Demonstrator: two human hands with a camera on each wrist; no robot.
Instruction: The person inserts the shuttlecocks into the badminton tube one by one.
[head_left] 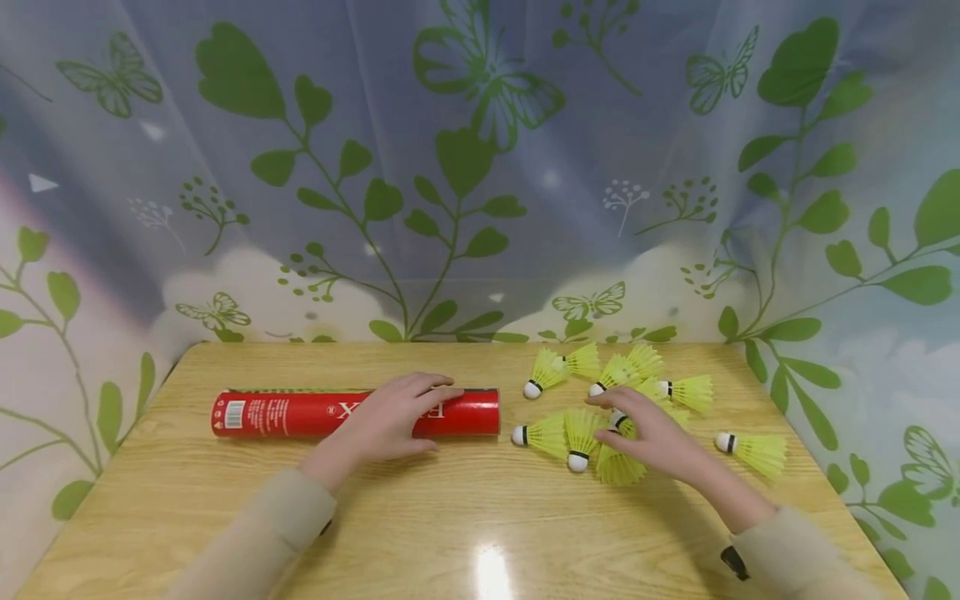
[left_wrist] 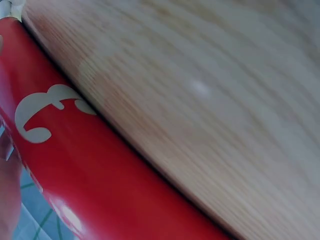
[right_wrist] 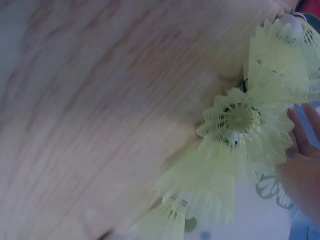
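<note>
A red shuttlecock tube (head_left: 307, 414) lies on its side at the left of the table in the head view. My left hand (head_left: 397, 417) is over its right half, thumb on the near side and fingers loosely extended. The left wrist view shows the red tube (left_wrist: 100, 170) close up, with a pale printed mark. My right hand (head_left: 656, 437) is over a loose group of yellow shuttlecocks with white heads, fingers apart. One shuttlecock (head_left: 621, 467) lies just below its thumb. A frilled skirt of another shuttlecock (right_wrist: 245, 125) faces the right wrist camera beside the fingers.
Other shuttlecocks lie around the right hand: one (head_left: 753, 452) apart at the right, another (head_left: 543, 373) towards the back. The wooden table (head_left: 420, 533) ends at a patterned curtain (head_left: 480, 208) behind and at both sides.
</note>
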